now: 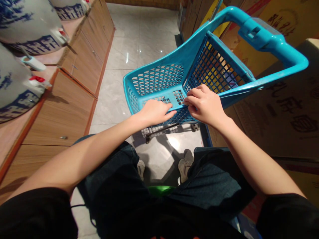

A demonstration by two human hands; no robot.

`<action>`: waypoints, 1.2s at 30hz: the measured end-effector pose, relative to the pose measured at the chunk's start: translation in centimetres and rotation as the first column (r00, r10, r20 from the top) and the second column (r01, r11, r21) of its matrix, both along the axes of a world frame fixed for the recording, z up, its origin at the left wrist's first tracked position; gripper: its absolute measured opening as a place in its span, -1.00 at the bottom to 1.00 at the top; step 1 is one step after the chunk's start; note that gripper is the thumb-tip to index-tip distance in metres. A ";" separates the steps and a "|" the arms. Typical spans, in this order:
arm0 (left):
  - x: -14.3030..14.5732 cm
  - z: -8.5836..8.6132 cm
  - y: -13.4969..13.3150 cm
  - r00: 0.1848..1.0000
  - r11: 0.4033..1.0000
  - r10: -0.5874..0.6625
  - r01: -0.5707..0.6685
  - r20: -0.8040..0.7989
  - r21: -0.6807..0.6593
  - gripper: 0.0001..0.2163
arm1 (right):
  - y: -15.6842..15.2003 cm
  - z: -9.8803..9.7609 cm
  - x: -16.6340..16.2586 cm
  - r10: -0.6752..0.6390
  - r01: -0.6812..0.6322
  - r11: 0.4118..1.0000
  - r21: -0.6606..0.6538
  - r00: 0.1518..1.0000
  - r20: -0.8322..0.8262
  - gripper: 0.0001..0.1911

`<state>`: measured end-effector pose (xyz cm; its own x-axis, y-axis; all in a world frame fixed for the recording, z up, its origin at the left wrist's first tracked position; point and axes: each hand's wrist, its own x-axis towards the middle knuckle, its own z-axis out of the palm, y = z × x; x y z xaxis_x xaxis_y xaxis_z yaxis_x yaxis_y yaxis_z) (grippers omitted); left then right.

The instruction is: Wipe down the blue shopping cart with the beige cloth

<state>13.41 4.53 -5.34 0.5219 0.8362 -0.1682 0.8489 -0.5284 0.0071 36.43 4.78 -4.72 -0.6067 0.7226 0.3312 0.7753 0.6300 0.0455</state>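
Observation:
A blue plastic shopping cart (147, 94) with lattice walls stands in front of me, its near side rim running under both my hands. My left hand (157, 113) lies over that rim, thumb and forefinger apart; its other fingers are mostly hidden. Just right of it, my right hand (205, 103) has curled fingers closed on the rim, close to the inner grid flap (211, 66). Only part of the basket floor (165, 94) shows between the cart's walls. The cart's handle (267, 36) rises at the upper right, apart from both hands.
Wooden cabinets (62, 109) line the left side, bearing large blue-and-white jars (27, 23) with red-handled taps. Cardboard boxes (281, 109) stack up on the right. Tiled floor (134, 33) stretches beyond the cart. Something green (161, 190) shows between my legs.

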 end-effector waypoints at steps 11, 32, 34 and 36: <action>0.0 0.0 0.1 1.000 1.000 0.002 -0.002 -0.012 0.006 -0.42 | -0.1 0.2 0.0 -0.003 0.003 1.000 -0.010 1.000 -0.013 -0.73; 0.1 -0.1 0.0 1.000 1.000 0.002 -0.002 -0.004 0.017 -0.43 | -0.1 -0.2 -0.3 0.003 -0.003 1.000 0.017 1.000 0.013 -0.75; 0.0 -0.1 0.0 1.000 1.000 0.006 -0.006 -0.001 0.018 -0.43 | -0.1 -0.2 -0.4 0.006 -0.006 1.000 0.019 1.000 0.019 -0.75; 0.0 -0.1 0.0 1.000 1.000 0.008 -0.008 0.003 0.019 -0.44 | -0.1 -0.1 -0.4 0.004 -0.005 1.000 0.021 1.000 0.026 -0.75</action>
<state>13.44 4.56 -5.45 0.5154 0.8437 -0.1503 0.8533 -0.5214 -0.0005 36.04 4.66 -4.84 -0.6185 0.7130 0.3303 0.7709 0.6321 0.0789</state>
